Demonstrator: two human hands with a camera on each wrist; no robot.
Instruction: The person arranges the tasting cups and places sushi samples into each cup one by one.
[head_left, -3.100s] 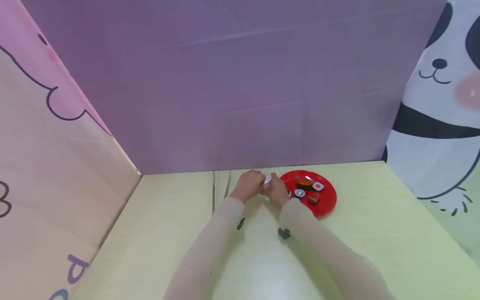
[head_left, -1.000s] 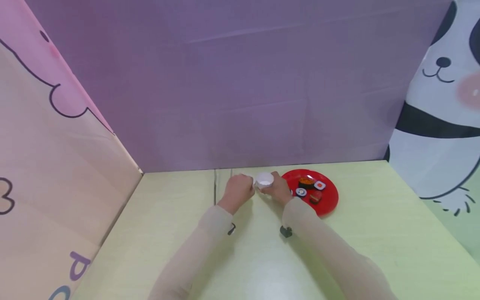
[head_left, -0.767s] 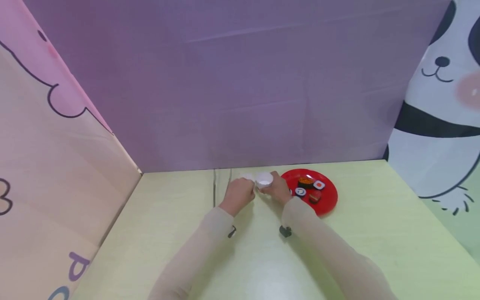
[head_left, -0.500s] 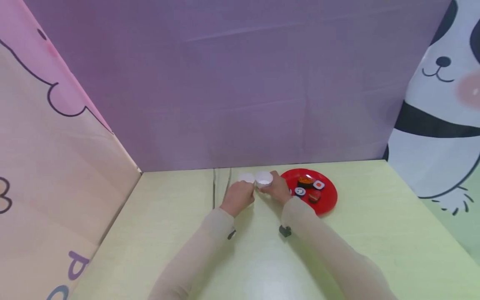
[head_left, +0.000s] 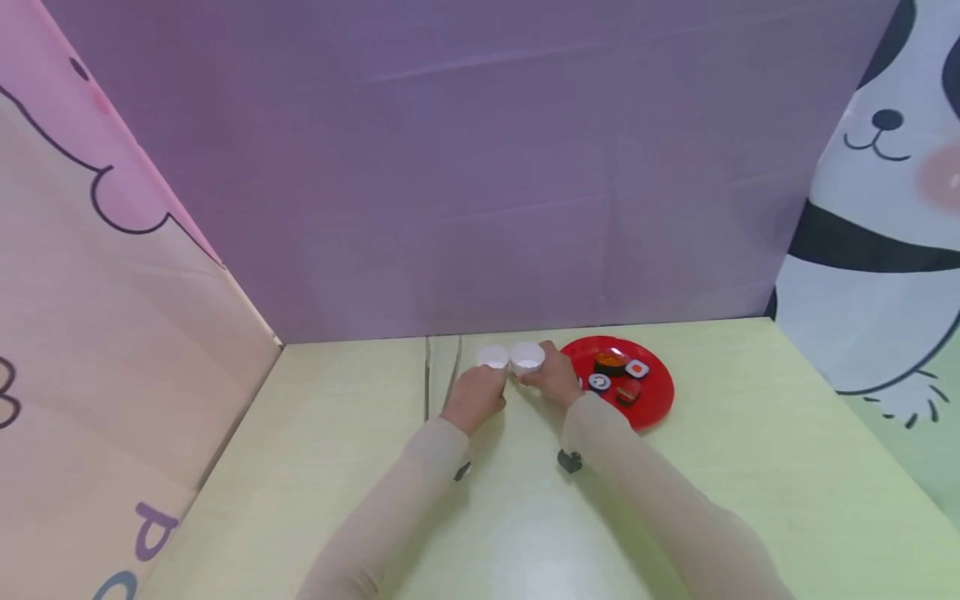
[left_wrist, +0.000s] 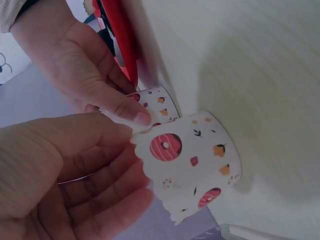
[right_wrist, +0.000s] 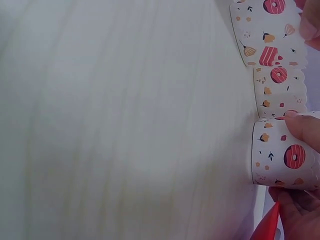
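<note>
Both hands are at the back of the table, close together over white paper baking cups printed with doughnuts and flowers. My left hand point(head_left: 477, 398) pinches the scalloped rim of the left paper cup point(left_wrist: 185, 155) between thumb and fingers; from the head that cup point(head_left: 492, 357) shows just beyond the fingers. My right hand point(head_left: 553, 375) grips the right paper cup point(right_wrist: 282, 155), thumb laid on its side. The two cups stand side by side, almost touching. Between them in the right wrist view is another patterned section point(right_wrist: 280, 92); I cannot tell whether it is a separate cup.
A red plate point(head_left: 660, 400) lies right beside the right hand, bearing several toy sushi pieces point(head_left: 611, 364). Thin strips point(head_left: 427, 379) run along the table point(head_left: 345, 467) to the left. A purple backdrop point(head_left: 480, 208) rises directly behind the table's back edge.
The hands, earlier together on one white cup, have drawn apart. My left hand has shifted left, then slightly towards me, and a second cup now shows beside the right hand's cup.
</note>
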